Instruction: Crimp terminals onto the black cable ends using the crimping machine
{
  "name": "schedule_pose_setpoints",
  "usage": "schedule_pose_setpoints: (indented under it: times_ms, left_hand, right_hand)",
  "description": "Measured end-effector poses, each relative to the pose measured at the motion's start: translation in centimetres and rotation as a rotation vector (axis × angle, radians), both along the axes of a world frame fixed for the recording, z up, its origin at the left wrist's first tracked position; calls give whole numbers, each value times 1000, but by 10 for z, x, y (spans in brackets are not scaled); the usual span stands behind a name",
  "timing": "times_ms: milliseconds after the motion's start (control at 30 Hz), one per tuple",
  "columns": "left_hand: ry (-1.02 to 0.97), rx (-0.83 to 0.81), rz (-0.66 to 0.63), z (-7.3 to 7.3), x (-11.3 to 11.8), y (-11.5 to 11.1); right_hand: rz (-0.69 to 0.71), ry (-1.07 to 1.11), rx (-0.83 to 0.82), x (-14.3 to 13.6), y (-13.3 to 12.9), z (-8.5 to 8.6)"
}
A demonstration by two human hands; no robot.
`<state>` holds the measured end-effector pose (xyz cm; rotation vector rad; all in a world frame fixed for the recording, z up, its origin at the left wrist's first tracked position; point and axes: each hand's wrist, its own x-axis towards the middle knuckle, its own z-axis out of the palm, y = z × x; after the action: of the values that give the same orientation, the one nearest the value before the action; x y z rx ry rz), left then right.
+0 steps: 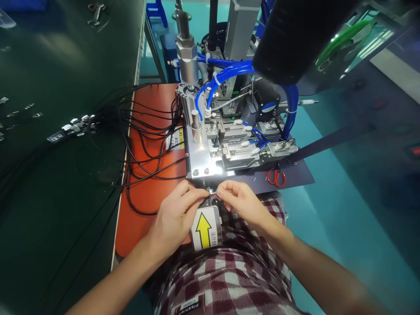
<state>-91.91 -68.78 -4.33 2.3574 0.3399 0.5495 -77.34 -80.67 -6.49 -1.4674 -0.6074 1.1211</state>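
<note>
My left hand is closed in a pinch on a small silvery connector just in front of the machine. Thin wires, one of them red, run from it to my right hand, whose thumb and forefinger are pressed together on them. Both hands are above a small dark fixture at the machine's front edge. Below it sits a white label with a yellow arrow. The connector's exact shape is too small to make out, and fingers partly cover the wires.
A metal machine with blue air hoses stands ahead. Red-handled scissors lie on its base at right. Black cables cross the orange board to connector ends on the dark table, where a wrench lies.
</note>
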Motion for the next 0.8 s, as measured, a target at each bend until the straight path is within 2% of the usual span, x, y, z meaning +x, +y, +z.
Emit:
schedule_pose_setpoints:
  times_ms: [133, 300, 800]
  left_hand:
    - [-25, 127, -59, -11, -2, 5]
    - [-11, 227, -78, -14, -3, 7]
    - [45, 283, -76, -14, -4, 6]
  right_hand:
    - [-13, -7, -11, -2, 3, -4]
    - [-28, -33, -33, -3, 5, -5]
    - [-38, -65, -32, -4, 4, -11]
